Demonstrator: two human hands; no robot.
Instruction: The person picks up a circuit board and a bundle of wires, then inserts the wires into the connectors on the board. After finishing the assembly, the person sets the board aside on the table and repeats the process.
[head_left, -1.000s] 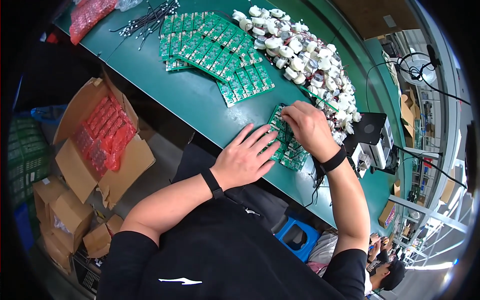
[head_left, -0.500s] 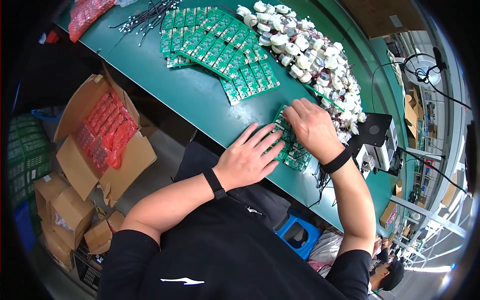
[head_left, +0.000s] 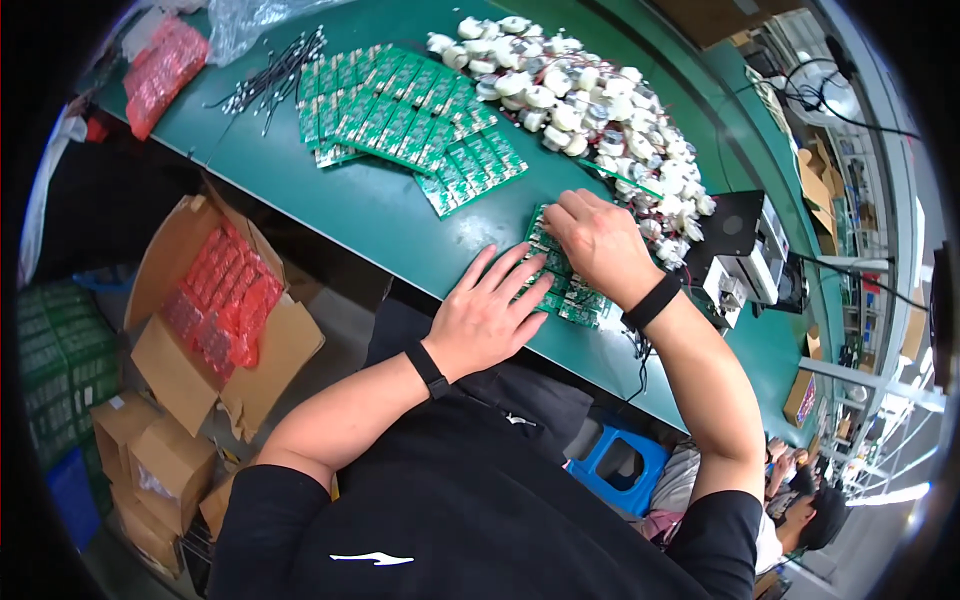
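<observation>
A green circuit board panel (head_left: 583,303) lies on the table under both of my hands. My left hand (head_left: 487,312) rests flat across its near left edge, fingers spread and holding nothing. Over the far part of the panel, the fingers of my right hand (head_left: 598,240) are pinched together and bent down. What they hold, if anything, is hidden beneath them. Thin black cables (head_left: 640,352) lie by the right end of the panel. Farther left, several more green circuit board panels (head_left: 410,115) are stacked and fanned out.
White round parts with wires (head_left: 590,95) form a big heap behind my right hand. Black cables (head_left: 268,82) and a red bubble-wrap bundle (head_left: 168,75) lie far left. A machine (head_left: 745,270) stands right. Below the table are an open carton (head_left: 175,365) and a blue stool (head_left: 618,490).
The whole view has shifted a little, so the table's things sit farther left. Both hands stay at the same panel, the left spread flat and the right pinched.
</observation>
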